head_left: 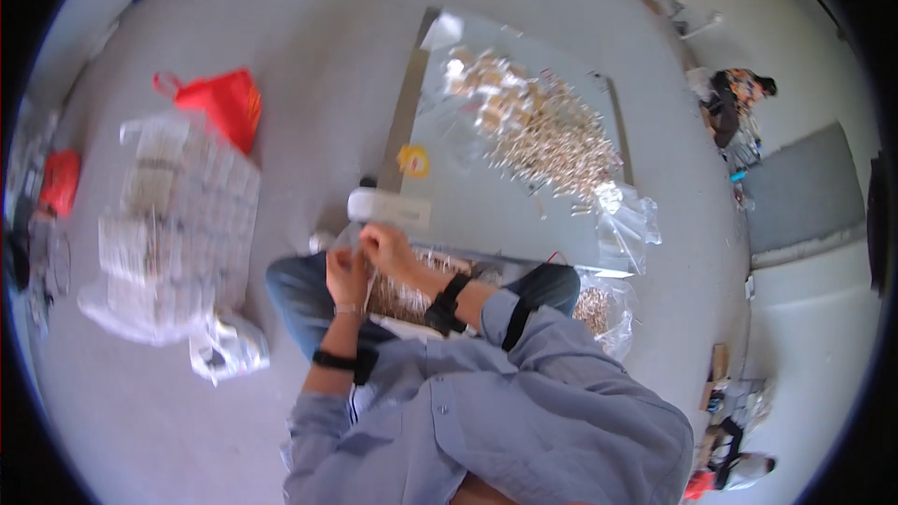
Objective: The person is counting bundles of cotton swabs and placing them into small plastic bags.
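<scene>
My left hand (pixel 347 275) is closed, fingertips pinched together, at the near left corner of the table. Right beside it my right hand (pixel 387 251) is closed too, its fingers bent down toward the left one. Between them and just above the left fingers shows a thin, see-through piece that looks like a small clear plastic bag (pixel 349 236). A long white device (pixel 391 209) lies on the table edge just beyond both hands. Below the right forearm, an open box (pixel 402 299) full of thin cotton-swab-like sticks sits at my lap.
On the glass-topped table (pixel 449 182) lies a large heap of cotton-swab-like sticks (pixel 552 140), with a yellow item (pixel 413 161) to its left. Clear bags (pixel 627 224) hang at the right corner. Stacked wrapped packs (pixel 178 215) and a red bag (pixel 224 105) stand on the left floor.
</scene>
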